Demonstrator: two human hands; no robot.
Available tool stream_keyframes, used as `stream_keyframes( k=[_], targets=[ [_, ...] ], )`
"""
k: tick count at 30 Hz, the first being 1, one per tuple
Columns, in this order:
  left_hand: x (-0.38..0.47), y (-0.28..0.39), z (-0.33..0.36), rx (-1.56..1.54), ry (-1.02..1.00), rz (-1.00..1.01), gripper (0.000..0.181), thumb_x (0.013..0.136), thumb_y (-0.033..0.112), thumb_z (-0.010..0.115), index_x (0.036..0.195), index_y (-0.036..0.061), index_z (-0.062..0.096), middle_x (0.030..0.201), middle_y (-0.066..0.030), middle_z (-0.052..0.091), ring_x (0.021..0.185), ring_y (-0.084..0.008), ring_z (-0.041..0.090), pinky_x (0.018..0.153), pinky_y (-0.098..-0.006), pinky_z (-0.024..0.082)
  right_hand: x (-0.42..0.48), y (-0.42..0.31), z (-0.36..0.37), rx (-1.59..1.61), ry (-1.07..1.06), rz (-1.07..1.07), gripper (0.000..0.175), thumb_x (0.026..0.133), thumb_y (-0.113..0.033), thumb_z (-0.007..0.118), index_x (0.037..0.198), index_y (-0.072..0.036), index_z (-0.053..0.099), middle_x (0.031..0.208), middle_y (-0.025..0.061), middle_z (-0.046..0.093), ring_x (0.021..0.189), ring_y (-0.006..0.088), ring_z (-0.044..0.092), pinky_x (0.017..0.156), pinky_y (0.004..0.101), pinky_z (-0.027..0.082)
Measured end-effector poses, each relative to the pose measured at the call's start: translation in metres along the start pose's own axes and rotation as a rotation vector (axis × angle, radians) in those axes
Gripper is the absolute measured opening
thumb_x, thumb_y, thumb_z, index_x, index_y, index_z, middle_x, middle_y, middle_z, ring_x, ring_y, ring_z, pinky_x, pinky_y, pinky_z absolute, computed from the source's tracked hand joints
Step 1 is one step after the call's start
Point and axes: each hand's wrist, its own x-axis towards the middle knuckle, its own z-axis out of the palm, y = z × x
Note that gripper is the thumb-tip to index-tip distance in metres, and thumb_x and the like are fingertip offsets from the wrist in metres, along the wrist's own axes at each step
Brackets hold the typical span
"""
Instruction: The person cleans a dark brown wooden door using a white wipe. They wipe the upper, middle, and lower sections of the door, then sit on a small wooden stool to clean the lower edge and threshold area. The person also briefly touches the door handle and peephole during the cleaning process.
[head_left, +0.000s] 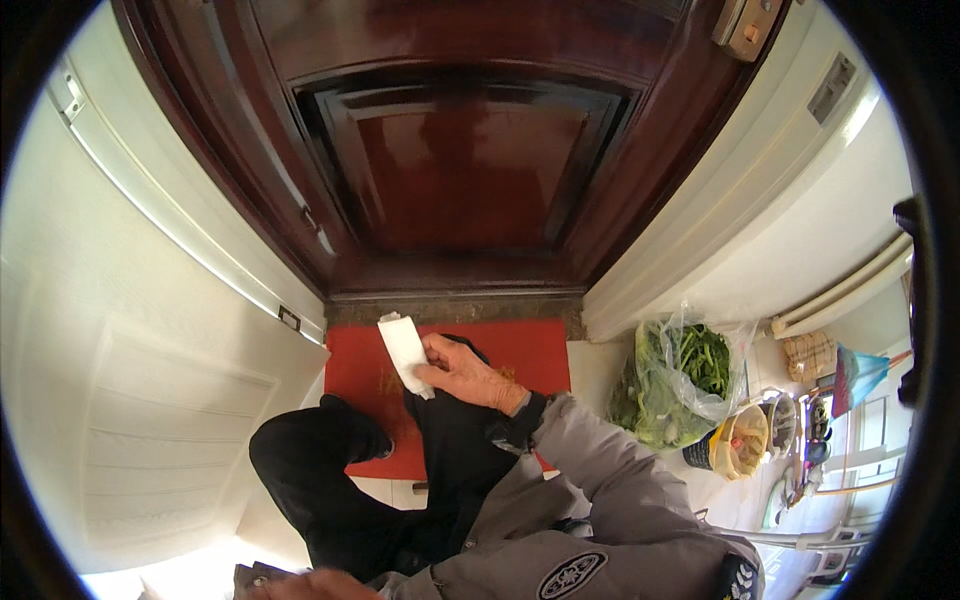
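My right hand (469, 371) pinches a folded white paper or cloth (403, 351) between thumb and fingers. That white strip is held above the red doormat (540, 360), in front of my right leg (465, 435). My left hand (315, 583) shows only in part at the bottom edge, next to a grey flap with a snap button (259, 580). Its fingers are cut off by the frame, so whether it grips the flap is unclear. My bent left leg (300, 450), in black trousers, reaches onto the mat.
A glossy dark red panelled door (465, 165) stands shut ahead. A white door (172, 435) borders the left side. On the right floor sit a clear plastic bag of leafy greens (675, 382) and a lined waste bin (739, 442). White pipes (847, 292) run along the right wall.
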Motion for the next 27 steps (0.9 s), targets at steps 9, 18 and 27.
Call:
stream_keyframes(
  k=[9, 18, 27],
  targets=[
    [0.001, -0.027, -0.045, 0.259, -0.189, 0.358, 0.033, 0.102, 0.027, 0.062, 0.132, 0.0139, 0.061, 0.115, -0.0056, 0.061, 0.097, -0.0214, 0.061, 0.077, -0.0381, 0.050, -0.003, -0.005, 0.000, -0.019, -0.006, -0.007, 0.038, 0.100, -0.026, 0.063, 0.125, 0.001, 0.052, 0.114, 0.0162, 0.067, 0.106, 0.0216, 0.066, 0.095, 0.0368, 0.052],
    [-0.031, -0.012, -0.033, -0.026, -0.441, 0.308, 0.038, 0.105, 0.032, 0.053, 0.139, 0.0159, 0.059, 0.149, 0.0012, 0.053, 0.137, -0.0158, 0.048, 0.104, -0.0533, 0.035, -0.003, -0.007, 0.001, 0.036, 0.002, -0.030, 0.038, 0.101, -0.021, 0.062, 0.128, 0.003, 0.051, 0.117, 0.0157, 0.067, 0.109, 0.0192, 0.063, 0.097, 0.0359, 0.051],
    [-0.024, -0.023, -0.022, -0.114, -0.398, 0.283, 0.036, 0.104, 0.032, 0.056, 0.136, 0.0155, 0.061, 0.143, 0.0013, 0.056, 0.133, -0.0151, 0.051, 0.103, -0.0506, 0.037, 0.001, -0.001, 0.002, 0.004, 0.030, -0.031, 0.033, 0.100, -0.022, 0.064, 0.121, 0.000, 0.053, 0.108, 0.0141, 0.068, 0.100, 0.0175, 0.065, 0.088, 0.0348, 0.054]
  ],
)
